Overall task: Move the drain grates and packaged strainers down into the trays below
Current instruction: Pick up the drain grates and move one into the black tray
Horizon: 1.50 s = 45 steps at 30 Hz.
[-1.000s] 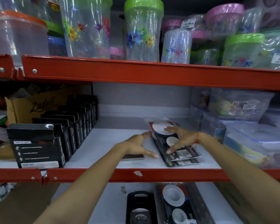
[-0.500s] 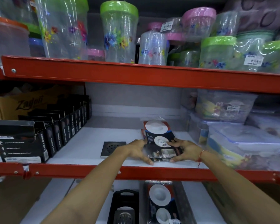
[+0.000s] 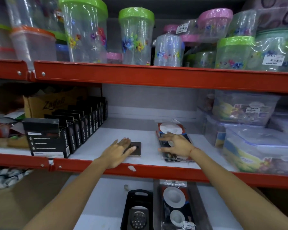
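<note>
A dark square drain grate (image 3: 136, 151) lies on the white middle shelf (image 3: 93, 151). My left hand (image 3: 117, 151) rests flat on its left part, fingers spread. To the right is a stack of packaged strainers (image 3: 170, 129) with white discs on red and black cards. My right hand (image 3: 177, 144) sits on the stack, with fingers and thumb curled around its left edge. On the shelf below, a black tray (image 3: 131, 201) holds a round-holed grate (image 3: 138, 219). Beside it a long dark tray (image 3: 201, 206) holds more packaged strainers (image 3: 174, 197).
Black nano tape boxes (image 3: 73, 133) line the shelf's left side in front of a cardboard box (image 3: 45, 103). Clear lidded containers (image 3: 256, 143) crowd the right. Red shelf beams (image 3: 156, 77) cross above and below. Plastic jars (image 3: 136, 37) fill the top shelf.
My left hand has left the strainer stack and moved left onto the drain grate. My right hand stays on the stack, now lying on top of it.
</note>
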Motion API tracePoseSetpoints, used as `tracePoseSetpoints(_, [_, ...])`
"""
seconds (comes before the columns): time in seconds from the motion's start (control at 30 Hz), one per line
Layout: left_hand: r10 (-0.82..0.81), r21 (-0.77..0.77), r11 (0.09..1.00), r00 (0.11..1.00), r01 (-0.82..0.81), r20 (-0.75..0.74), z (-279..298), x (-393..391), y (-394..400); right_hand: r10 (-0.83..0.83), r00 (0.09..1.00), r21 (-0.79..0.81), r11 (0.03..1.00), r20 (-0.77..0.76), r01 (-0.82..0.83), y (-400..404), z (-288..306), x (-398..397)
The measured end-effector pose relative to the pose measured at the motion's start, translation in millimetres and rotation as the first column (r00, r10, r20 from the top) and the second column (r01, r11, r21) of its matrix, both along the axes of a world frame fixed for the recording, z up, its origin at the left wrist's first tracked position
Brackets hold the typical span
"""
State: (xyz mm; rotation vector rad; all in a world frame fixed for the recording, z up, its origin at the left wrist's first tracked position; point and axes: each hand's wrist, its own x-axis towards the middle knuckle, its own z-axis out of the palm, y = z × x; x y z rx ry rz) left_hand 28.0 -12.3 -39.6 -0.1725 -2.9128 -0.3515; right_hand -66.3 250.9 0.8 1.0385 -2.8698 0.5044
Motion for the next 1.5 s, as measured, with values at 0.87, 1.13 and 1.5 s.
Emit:
tracePoseSetpoints(0.87, [0.072,-0.062,0.986,0.725,-0.156,-0.685,-68,16,-58,-0.058,0.989,0.126,0.991,0.135,0.041,-117,11,20])
tracePoseSetpoints(1.13, [0.076,-0.056,0.985,0.711,-0.161,-0.7,-64,20,-55,-0.026,1.0,-0.022,0.999,0.011,0.026,-78,65,152])
tracePoseSetpoints(1.5, [0.086,-0.05,0.982,0.667,-0.182,-0.74,-68,20,-53,0.115,0.983,0.017,0.993,0.146,-0.119,-54,-81,153])
